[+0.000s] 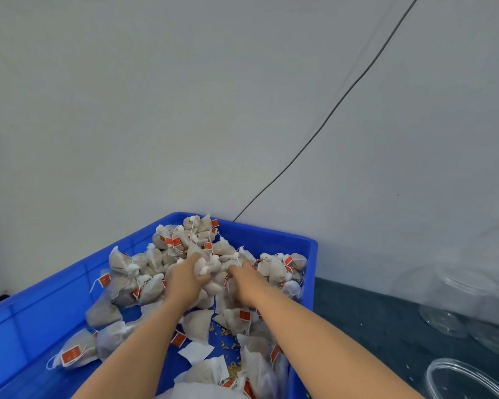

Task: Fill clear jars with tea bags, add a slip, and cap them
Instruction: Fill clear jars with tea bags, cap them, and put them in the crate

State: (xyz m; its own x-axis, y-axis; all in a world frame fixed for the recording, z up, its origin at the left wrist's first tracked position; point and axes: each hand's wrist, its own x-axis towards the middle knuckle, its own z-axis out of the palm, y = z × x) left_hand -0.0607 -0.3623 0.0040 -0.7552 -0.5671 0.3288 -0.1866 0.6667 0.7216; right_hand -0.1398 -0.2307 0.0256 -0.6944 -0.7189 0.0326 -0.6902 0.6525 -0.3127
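Both hands are deep in the tea bags [213, 269], heaped in the blue crate [26, 335] — loose bulk stock, presumably so I can scoop by the handful. Left hand [185, 279] curls round a clump of bags at the heap's crest; right hand [247, 279] lies just beside it, fingers buried, grasp cannot be told. Clear jars [455, 306] wait open on the dark tabletop [366, 321], right of the crate.

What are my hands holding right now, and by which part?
Left hand grips a clump of tea bags from the pile in the blue bin, fingers round their bodies. Right hand is buried in the pile; its hold cannot be told.
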